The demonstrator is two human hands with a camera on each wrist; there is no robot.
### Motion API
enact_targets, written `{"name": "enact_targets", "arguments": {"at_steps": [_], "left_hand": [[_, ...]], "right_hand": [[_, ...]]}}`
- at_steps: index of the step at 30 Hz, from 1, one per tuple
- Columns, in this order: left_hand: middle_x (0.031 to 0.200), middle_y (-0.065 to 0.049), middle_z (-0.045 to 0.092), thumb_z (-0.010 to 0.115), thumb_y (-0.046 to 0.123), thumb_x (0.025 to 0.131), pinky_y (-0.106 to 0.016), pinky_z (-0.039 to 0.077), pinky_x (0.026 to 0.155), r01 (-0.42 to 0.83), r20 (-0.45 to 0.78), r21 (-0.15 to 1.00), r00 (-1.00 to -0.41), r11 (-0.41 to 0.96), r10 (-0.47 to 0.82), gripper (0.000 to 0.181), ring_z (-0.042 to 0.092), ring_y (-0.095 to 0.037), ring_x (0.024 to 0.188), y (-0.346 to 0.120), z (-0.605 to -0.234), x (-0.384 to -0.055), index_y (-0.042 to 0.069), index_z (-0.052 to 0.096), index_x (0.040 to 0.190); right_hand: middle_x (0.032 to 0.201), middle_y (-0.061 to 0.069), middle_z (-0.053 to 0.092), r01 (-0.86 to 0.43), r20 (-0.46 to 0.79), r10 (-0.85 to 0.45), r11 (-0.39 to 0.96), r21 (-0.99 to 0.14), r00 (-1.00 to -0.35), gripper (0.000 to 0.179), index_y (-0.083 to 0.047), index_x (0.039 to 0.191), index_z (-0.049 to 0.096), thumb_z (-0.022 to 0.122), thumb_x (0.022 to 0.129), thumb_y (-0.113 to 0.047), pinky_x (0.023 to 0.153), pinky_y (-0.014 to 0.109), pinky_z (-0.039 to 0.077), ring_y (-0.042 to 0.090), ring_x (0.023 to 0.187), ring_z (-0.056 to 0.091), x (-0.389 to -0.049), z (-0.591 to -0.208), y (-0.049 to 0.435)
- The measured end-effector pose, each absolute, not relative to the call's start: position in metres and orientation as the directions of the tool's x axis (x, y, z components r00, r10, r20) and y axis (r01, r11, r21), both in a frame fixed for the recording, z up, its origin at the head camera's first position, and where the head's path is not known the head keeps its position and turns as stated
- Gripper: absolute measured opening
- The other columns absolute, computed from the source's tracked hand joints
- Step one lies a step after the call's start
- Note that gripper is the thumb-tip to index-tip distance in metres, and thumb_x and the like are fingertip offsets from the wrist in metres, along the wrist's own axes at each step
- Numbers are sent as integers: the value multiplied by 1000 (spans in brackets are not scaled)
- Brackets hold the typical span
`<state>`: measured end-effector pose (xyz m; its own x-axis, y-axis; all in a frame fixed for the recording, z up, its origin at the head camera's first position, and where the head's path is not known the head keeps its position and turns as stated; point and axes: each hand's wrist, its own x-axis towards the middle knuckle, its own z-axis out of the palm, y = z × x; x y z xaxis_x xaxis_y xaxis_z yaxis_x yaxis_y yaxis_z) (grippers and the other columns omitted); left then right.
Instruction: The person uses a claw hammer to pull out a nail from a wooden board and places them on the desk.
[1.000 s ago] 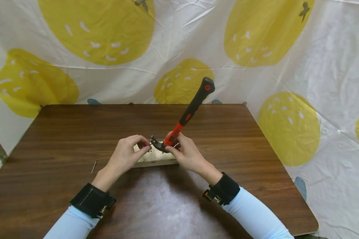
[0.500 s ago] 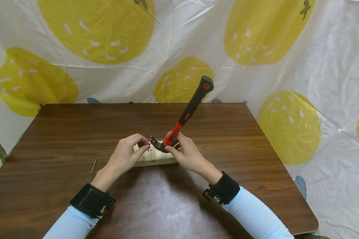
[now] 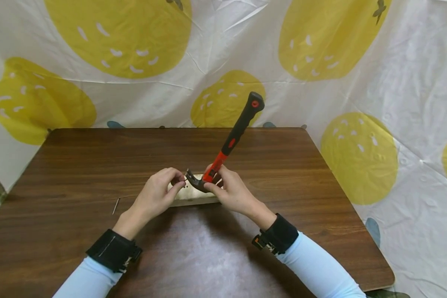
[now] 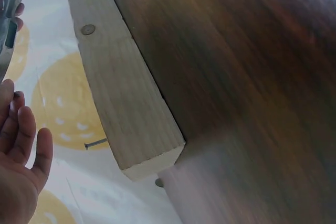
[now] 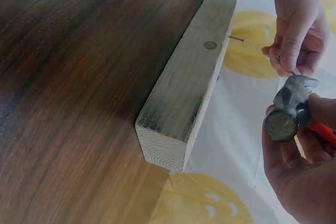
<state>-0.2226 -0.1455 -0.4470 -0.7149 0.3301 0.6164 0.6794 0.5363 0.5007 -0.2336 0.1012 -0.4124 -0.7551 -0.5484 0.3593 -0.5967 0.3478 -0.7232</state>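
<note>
My right hand grips a claw hammer close to its head, so the black and red handle slants upward. In the right wrist view the hammer's round striking face points toward the camera. My left hand pinches a thin nail between thumb and fingertips, right at the claw. Below both hands a pale wooden block lies on the table, its top dotted with several small dark spots. A nail sticks out of the block's side in the left wrist view.
A loose nail lies on the brown wooden table, left of my left hand. Behind the table hangs a white sheet printed with yellow fruit.
Both hands keep their hold beside each other over the block. The hammer's handle end has tipped very slightly left, and the head view has shifted a little.
</note>
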Motion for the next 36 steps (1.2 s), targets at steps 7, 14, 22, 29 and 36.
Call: {"name": "enact_targets", "arguments": {"at_steps": [7, 14, 22, 29, 36], "left_hand": [[82, 1, 64, 78, -1, 86, -39, 45, 70, 684, 640, 436, -693, 585, 333, 15, 60, -15, 79, -146, -449, -222, 9, 67, 89], [80, 2, 65, 78, 0, 87, -37, 44, 68, 696, 660, 433, -677, 572, 325, 14, 60, -13, 75, -144, -450, -221, 8, 68, 90], [82, 0, 65, 73, 4, 92, -38, 43, 67, 713, 674, 407, -656, 571, 339, 6, 59, -16, 77, -144, -450, -221, 6, 68, 92], [89, -3, 68, 77, 1, 88, -41, 44, 68, 727, 710, 275, -595, 629, 377, 15, 60, -22, 82, -146, -450, -220, 5, 68, 99], [91, -9, 70, 76, -2, 88, -44, 51, 73, 755, 740, 229, -545, 615, 394, 27, 64, -25, 84, -144, -451, -220, -2, 69, 113]], "right_hand": [[98, 4, 69, -603, 343, -572, 357, -713, -745, 27, -8, 118, 56, 71, 96, -3, 71, 35, 56, 22, 82, 67, -233, -413, 102], [99, 7, 69, -599, 362, -562, 319, -735, -744, 26, -5, 119, 56, 70, 97, -2, 70, 35, 56, 27, 83, 68, -232, -412, 101], [97, 6, 67, -577, 342, -555, 329, -748, -759, 26, -4, 118, 56, 70, 96, -1, 67, 32, 55, 27, 81, 67, -231, -410, 101], [93, 4, 65, -571, 317, -565, 355, -741, -762, 25, -7, 115, 57, 70, 96, 0, 66, 37, 55, 26, 80, 66, -230, -408, 101], [94, 4, 66, -577, 328, -562, 349, -738, -759, 25, -8, 115, 57, 70, 95, -1, 66, 34, 55, 24, 80, 66, -231, -408, 101]]}}
